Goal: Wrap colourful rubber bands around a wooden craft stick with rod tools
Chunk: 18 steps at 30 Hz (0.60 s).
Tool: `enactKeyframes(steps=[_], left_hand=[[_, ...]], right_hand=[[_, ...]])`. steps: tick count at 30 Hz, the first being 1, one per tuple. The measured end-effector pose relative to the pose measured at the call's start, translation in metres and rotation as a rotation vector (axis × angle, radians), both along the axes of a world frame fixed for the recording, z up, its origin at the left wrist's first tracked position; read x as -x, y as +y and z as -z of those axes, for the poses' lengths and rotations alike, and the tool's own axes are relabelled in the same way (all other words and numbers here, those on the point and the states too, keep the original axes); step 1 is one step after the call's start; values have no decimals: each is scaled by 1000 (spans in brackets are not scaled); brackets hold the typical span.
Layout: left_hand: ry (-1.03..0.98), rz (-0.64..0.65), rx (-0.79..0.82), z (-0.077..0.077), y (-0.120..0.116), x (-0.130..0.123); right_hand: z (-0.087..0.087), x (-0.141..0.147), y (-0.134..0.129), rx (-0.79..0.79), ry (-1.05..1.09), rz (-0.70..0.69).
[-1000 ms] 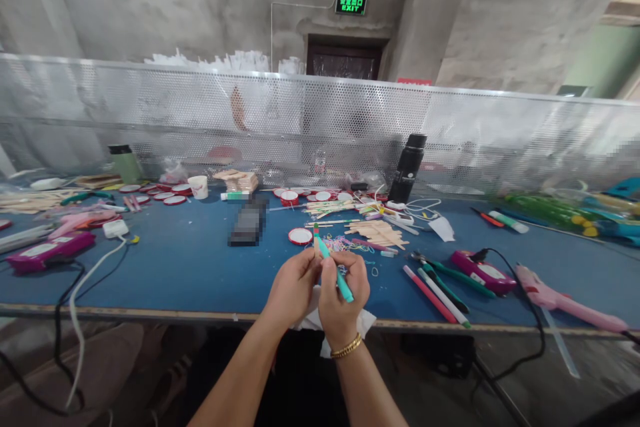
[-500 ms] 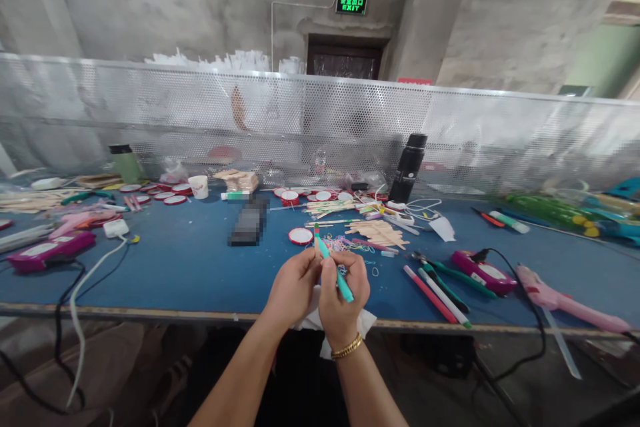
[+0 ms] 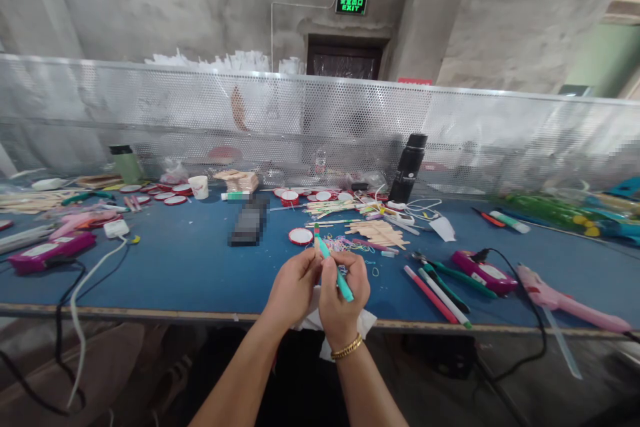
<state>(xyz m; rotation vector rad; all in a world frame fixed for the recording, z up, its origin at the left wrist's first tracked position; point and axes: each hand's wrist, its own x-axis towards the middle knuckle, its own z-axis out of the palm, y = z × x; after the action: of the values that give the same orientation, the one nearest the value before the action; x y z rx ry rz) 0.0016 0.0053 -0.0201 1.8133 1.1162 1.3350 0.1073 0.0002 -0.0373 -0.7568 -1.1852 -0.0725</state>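
- Nearest now, a gold-coloured chain bracelet (image 3: pixel 347 347) on the right wrist, and a crumpled white cloth or paper (image 3: pixel 367 321) just below the hands.
- Here's the right hand (image 3: pixel 345 280), fingers curled in a writing grip around a slim turquoise marker pen (image 3: pixel 345 288), its working end pointing up and away.
- Beside it, the left hand (image 3: pixel 295 283), fingers folded in, thumb and fingertips pinching a narrow pale wooden stick (image 3: pixel 317 248) upright over the blue tabletop (image 3: pixel 175 273). Green and red show at its top; the marker's end sits right against or just beside it, can't tell which.
- Off to the right, a pink-red marker (image 3: pixel 430 294) and a white marker with a green end (image 3: pixel 444 297) lie side by side, near green-handled pliers (image 3: pixel 463 279), a magenta box with a black cord (image 3: pixel 483 273) and a pink glue gun (image 3: pixel 565 300).
- Just beyond the hands: a loose heap of small multicoloured bands (image 3: pixel 345 244), a red-rimmed white disc (image 3: pixel 301 236) to its left, bare wooden sticks (image 3: pixel 380 233) fanned to its right.
- Farther back, a tall black bottle (image 3: pixel 407 170) stands before the perforated metal screen (image 3: pixel 200 100).
- And high on the wall, a lit green exit sign (image 3: pixel 351 5).
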Motion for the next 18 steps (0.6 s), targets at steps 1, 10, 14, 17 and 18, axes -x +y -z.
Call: enactKeyframes(steps=[1, 10, 14, 17, 18], left_hand=[[2, -1, 4, -1, 0, 0], [9, 10, -4, -3, -2, 0], [-1, 6, 7, -2, -1, 0], [-1, -6, 13, -2, -1, 0], [2, -4, 12, -2, -1, 0]], right_hand=[[-1, 0, 0, -4, 13, 12], [0, 0, 0, -10, -2, -16], [0, 1, 0, 3, 39, 17], [-4, 2, -1, -4, 51, 35], [-4, 2, -2, -14, 40, 28]])
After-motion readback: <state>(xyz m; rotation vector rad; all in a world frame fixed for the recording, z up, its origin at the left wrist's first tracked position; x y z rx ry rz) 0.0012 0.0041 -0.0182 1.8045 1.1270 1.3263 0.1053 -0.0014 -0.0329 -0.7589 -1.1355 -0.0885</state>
